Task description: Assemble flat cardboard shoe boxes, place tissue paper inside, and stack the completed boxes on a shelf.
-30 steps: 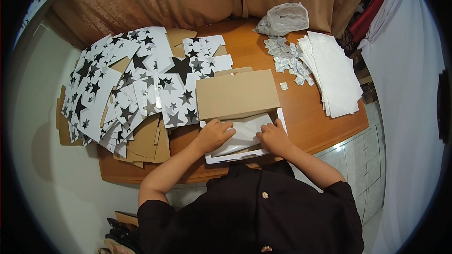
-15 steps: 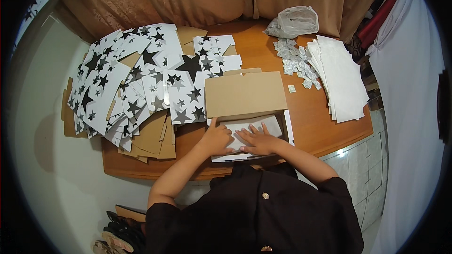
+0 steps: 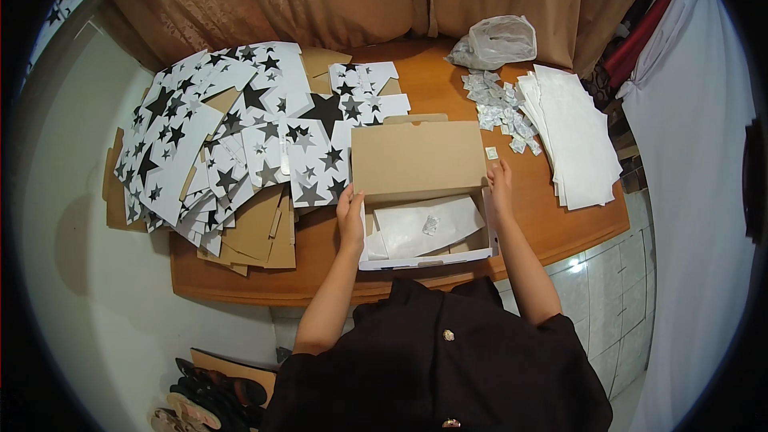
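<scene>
A cardboard box, white outside and brown inside, lies at the table's near edge with its brown lid raised on the far side. Inside rests a white paper sheet, with one small silvery sachet on top. My left hand grips the box's left side by the lid's lower corner. At the opposite side, my right hand holds the right edge near the lid, its fingers pointing away from me. Parts of the fingers are hidden against the box.
Flat star-patterned cardboard pieces are heaped on the left. To the far right lie several small sachets, below a translucent plastic bag. A stack of white paper sheets is at the table's right. Shoes stand at lower left.
Both hands have left the paper inside the box and moved apart to its two sides. The sachet on the paper now shows.
</scene>
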A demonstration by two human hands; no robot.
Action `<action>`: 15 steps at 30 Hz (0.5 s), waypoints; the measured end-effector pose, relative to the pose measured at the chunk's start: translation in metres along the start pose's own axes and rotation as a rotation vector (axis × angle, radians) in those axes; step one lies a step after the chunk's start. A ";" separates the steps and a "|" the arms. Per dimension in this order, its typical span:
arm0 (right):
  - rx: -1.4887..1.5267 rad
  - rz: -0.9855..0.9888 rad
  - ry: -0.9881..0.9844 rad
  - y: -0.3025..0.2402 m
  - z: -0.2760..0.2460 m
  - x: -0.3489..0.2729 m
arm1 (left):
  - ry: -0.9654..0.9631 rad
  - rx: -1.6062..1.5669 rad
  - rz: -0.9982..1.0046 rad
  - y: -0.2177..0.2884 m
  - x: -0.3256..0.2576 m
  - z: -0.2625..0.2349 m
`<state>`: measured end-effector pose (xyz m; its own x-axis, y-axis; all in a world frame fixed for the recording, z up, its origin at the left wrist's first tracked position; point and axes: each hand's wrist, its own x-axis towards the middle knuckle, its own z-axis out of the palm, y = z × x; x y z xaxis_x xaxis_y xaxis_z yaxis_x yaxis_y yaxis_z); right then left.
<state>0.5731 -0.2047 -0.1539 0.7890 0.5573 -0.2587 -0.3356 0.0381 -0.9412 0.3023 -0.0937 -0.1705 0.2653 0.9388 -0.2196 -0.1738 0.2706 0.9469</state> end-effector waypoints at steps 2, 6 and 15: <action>0.061 -0.045 -0.061 0.004 -0.007 0.006 | 0.067 -0.049 0.133 -0.007 0.003 -0.001; 0.113 -0.159 -0.068 -0.014 0.000 -0.017 | 0.057 -0.138 0.149 -0.003 -0.002 -0.004; -0.103 -0.567 -0.305 -0.038 -0.049 -0.094 | 0.001 0.064 0.471 0.023 -0.072 -0.023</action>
<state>0.5369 -0.2987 -0.1042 0.6423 0.6851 0.3436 0.1530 0.3247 -0.9334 0.2577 -0.1506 -0.1382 0.1704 0.9564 0.2371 -0.2165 -0.1984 0.9559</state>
